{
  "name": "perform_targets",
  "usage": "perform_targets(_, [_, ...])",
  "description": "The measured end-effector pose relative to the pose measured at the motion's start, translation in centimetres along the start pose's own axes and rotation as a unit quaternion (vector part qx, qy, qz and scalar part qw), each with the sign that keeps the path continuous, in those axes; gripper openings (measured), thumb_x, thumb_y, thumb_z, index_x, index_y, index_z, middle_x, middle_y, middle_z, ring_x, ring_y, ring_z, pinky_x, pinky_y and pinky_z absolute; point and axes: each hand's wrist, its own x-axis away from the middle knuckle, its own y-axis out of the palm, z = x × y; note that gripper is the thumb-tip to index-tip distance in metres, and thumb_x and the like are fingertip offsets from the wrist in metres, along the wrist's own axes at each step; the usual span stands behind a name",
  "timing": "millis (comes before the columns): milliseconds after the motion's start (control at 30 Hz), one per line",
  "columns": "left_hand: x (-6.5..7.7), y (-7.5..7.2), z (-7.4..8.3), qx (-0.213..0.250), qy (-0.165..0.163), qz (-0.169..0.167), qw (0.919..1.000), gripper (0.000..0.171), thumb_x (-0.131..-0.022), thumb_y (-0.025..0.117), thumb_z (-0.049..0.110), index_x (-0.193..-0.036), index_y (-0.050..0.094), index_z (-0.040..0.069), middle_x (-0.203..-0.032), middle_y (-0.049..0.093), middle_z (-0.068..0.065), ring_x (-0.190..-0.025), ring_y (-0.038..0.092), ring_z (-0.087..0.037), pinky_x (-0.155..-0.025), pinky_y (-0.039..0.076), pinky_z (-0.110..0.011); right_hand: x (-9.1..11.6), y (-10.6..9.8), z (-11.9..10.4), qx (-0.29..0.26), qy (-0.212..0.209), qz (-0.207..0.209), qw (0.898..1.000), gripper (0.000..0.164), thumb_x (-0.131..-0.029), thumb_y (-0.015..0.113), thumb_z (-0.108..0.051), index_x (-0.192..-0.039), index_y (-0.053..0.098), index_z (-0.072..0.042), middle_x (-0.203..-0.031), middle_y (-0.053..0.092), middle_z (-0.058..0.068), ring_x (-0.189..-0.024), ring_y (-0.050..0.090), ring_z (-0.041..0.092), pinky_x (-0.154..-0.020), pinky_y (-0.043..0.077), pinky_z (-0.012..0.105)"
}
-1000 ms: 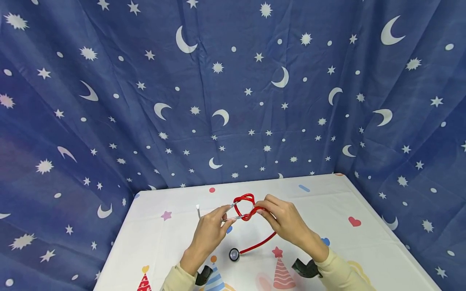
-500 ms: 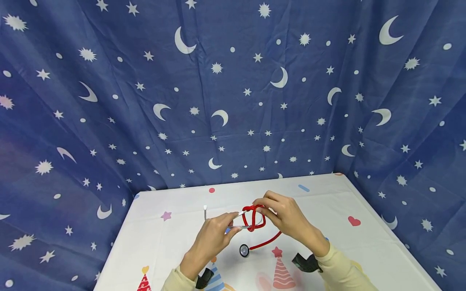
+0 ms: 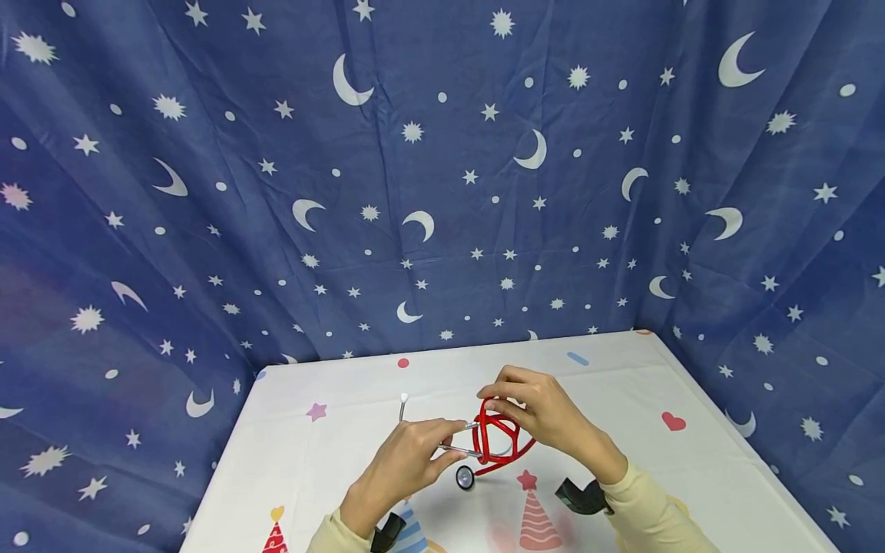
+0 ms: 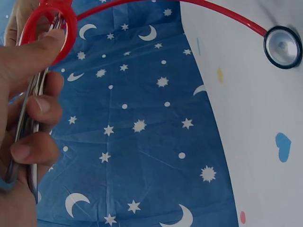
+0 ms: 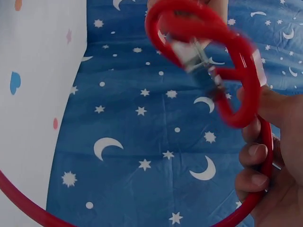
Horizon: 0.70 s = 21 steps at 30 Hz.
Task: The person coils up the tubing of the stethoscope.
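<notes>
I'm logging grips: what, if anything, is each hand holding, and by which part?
A stethoscope: the left hand holds its metal ear tubes, the right hand its looped red tubing.

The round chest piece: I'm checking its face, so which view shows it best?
Left wrist: the chest piece appears largest, its face toward the camera. The head view shows it whole but small; the right wrist view shows red tubing but no chest piece.

1 left hand (image 3: 409,459), 1 right hand (image 3: 546,403), 1 red stethoscope (image 3: 484,436), 1 chestpiece (image 3: 465,478), 1 table (image 3: 608,384), 2 sleeves (image 3: 653,507)
</notes>
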Motion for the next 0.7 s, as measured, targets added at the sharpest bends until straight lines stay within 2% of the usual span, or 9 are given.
perform_targets(133, [-0.1,-0.2,0.4,0.007,0.019,0.002,0.9998,0.034,-0.083,0.079,0.026,-0.113,0.069,0.013,-0.084,0.071,0.010,-0.070,0.061,0.003,-0.062,0.046,-0.008,0.0,-0.1,0.1,-0.015,0.007,-0.015,1.000,0.021,-0.082,0.077,-0.010,-0.101,0.076,-0.017,-0.083,0.063,-0.012,-0.072,0.053,-0.001,-0.058,0.046,0.015])
perform_targets(267, [-0.3,-0.3,0.6,0.014,0.023,0.015,0.9995,0.034,-0.082,0.079,0.026,-0.112,0.069,0.012,-0.081,0.070,0.010,-0.068,0.059,0.003,-0.060,0.042,-0.006,0.1,-0.1,0.7,-0.035,0.013,-0.024,0.999,0.017,-0.086,0.074,-0.014,-0.102,0.076,-0.018,-0.083,0.063,-0.012,-0.070,0.051,-0.001,-0.058,0.045,0.016])
perform_targets(500, [-0.3,-0.1,0.6,0.041,0.023,0.042,0.9980,0.034,-0.084,0.078,0.027,-0.111,0.071,0.009,-0.078,0.069,0.009,-0.061,0.054,0.003,-0.058,0.039,-0.002,0.7,0.6,2.2,-0.112,0.050,-0.046,0.991,0.017,-0.091,0.069,-0.013,-0.105,0.075,-0.017,-0.083,0.063,-0.010,-0.070,0.049,-0.001,-0.057,0.047,0.017])
perform_targets(600, [-0.3,0.1,0.5,0.054,0.023,0.063,0.9963,0.034,-0.084,0.078,0.026,-0.112,0.070,0.008,-0.076,0.067,0.008,-0.056,0.049,0.001,-0.056,0.036,-0.001,1.2,1.1,2.7,-0.130,0.069,-0.038,0.988,0.017,-0.091,0.068,-0.010,-0.106,0.075,-0.016,-0.083,0.065,-0.009,-0.071,0.052,0.001,-0.059,0.050,0.019])
perform_targets(700, [-0.3,0.2,0.4,0.068,0.014,0.082,0.9942,0.035,-0.083,0.079,0.023,-0.112,0.070,0.008,-0.075,0.066,0.007,-0.055,0.048,-0.001,-0.056,0.034,-0.001,1.8,1.7,2.9,-0.136,0.096,-0.023,0.986,0.017,-0.092,0.067,-0.010,-0.107,0.074,-0.014,-0.084,0.067,-0.006,-0.070,0.056,0.005,-0.060,0.053,0.021])
